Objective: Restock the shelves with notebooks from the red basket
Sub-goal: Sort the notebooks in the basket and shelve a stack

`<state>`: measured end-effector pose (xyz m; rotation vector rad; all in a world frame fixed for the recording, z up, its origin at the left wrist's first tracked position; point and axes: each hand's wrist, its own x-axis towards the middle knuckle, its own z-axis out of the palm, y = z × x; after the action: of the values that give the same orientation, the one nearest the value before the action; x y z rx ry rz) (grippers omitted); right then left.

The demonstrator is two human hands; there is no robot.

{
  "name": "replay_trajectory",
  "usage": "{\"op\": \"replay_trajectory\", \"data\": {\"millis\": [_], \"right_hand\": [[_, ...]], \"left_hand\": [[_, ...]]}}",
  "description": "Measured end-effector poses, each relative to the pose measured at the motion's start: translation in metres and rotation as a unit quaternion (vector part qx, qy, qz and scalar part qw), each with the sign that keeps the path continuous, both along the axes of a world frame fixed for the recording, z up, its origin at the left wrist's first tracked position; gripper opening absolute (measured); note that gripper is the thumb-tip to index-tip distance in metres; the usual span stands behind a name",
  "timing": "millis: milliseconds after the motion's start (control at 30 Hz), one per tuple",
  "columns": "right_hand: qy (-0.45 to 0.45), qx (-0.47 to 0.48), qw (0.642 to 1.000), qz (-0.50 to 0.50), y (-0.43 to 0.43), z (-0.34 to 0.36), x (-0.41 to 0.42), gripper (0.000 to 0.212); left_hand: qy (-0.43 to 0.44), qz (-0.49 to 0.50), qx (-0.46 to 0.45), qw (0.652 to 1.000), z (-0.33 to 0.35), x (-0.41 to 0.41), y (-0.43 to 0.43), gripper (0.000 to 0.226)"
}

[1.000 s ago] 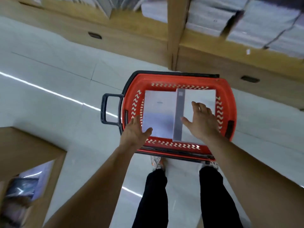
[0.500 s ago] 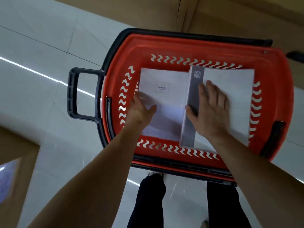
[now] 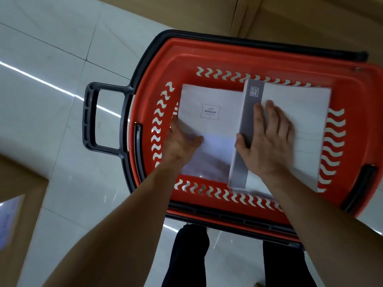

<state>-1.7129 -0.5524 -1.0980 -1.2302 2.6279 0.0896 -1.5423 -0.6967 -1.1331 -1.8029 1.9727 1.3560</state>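
Hands have settled since a second ago: left hand (image 3: 180, 141) pinches the white notebook (image 3: 211, 112) at its edge, and right hand (image 3: 269, 141) lies flat, fingers straight, on the grey-spined notebook (image 3: 296, 121). Both notebooks are inside the red basket (image 3: 360, 96). Lifting looks imminent.

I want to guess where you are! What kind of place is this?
Probably a stationery shop: a red shopping basket sits on a tiled floor, holding notebooks, with a wooden unit, likely a shelf base, just behind it.
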Motion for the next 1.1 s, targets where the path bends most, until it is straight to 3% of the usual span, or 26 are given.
{"op": "replay_trajectory", "data": {"millis": [167,367,500,800,1100], "right_hand": [[-0.013,0.018,1.000,-0.008,0.001,0.002,-0.001,0.106],[-0.042,0.004,0.997,-0.066,-0.004,0.004,0.009,0.102],[-0.037,0.029,0.998,-0.048,-0.002,-0.005,0.007,0.105],[-0.040,0.044,0.998,-0.028,0.003,-0.006,-0.008,0.104],[-0.066,0.070,0.995,-0.010,0.005,-0.005,-0.013,0.106]], "left_hand": [[0.014,0.029,-0.012,0.999,-0.017,0.007,-0.004,0.112],[-0.015,0.042,-0.037,0.998,-0.007,0.005,0.004,0.102],[-0.035,0.034,-0.008,0.999,0.012,-0.002,0.007,0.094],[0.078,0.061,0.066,0.993,0.045,-0.010,0.014,0.069],[0.096,0.093,0.086,0.987,0.070,-0.025,0.025,0.056]]}}
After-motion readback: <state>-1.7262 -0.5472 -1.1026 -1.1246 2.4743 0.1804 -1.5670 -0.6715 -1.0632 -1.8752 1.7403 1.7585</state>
